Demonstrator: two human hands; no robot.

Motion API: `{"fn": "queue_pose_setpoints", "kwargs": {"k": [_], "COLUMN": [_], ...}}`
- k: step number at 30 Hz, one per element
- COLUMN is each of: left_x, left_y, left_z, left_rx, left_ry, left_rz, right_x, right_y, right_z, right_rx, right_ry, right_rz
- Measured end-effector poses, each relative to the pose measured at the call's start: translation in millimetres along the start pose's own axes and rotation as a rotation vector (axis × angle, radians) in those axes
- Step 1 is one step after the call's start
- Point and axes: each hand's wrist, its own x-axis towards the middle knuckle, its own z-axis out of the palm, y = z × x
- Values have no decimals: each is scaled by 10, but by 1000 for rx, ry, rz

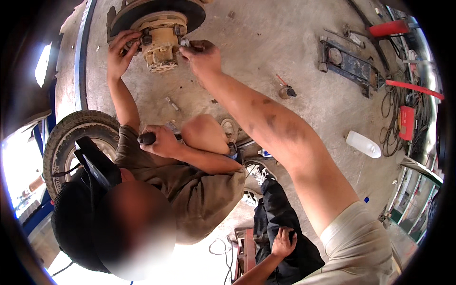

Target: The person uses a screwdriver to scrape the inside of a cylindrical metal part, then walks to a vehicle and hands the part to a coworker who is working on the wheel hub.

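Up at the brake caliper, my right hand pinches a small silvery metal piece, too small to name, against the caliper's right side. My left hand lies on the black trousers with its fingers loosely spread, holding nothing. A co-worker's hand grips at the caliper's left side. That person's other hand closes round a dark-handled tool. Behind the caliper is the dark brake disc, cut off by the top edge.
A wheel with a tyre stands behind the co-worker in a brown shirt. On the concrete floor are a blue floor jack, a small dark container, a short metal part and a white plastic bottle. Cables lie at right.
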Motion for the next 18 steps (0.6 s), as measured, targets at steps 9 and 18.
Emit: {"fn": "queue_pose_setpoints", "kwargs": {"k": [9, 18], "left_x": [59, 119], "left_y": [-46, -67], "left_z": [-179, -245], "left_rx": [69, 82], "left_ry": [-112, -125], "left_rz": [-57, -71], "right_x": [389, 560], "right_y": [369, 485], "right_z": [173, 167], "right_rx": [-70, -248], "right_ry": [82, 158], "right_rz": [-5, -128]}}
